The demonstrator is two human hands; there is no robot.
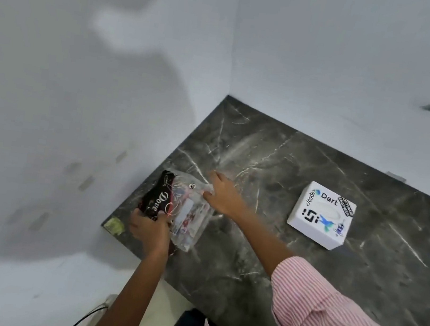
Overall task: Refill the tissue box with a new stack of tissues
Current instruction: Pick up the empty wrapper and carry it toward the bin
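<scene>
the tissue pack (186,214), a soft plastic wrapper that is part dark with "dove" lettering and part clear, is lying on the dark marble counter (291,258) near the counter's left edge. both hands are working on it.

the left hand (150,227) is sitting at about 7 o'clock from the pack's centre. its fingers are curling round the near end of the wrapper and its thumb is pressing on the dark printed part, so it is holding the pack closed-handed.

the right hand (221,196) is sitting at about 2 o'clock from the pack's centre. its fingertips are drawn narrow and are pinching the clear film at the far right corner of the wrapper. motion blur is hiding the exact finger positions.

the tissue box (321,215) is lying flat on the counter at about 3 o'clock from the right hand, well apart from both hands and from the pack. it is white, with stickers on its top face, one reading "dart".

a striped pink sleeve (339,315) is covering the right upper arm, and both forearms are bare. a yellowish patch (114,225) is showing on the counter's corner at 9 o'clock from the left hand. white walls (76,114) are enclosing the counter at 9 and 12 o'clock.
</scene>
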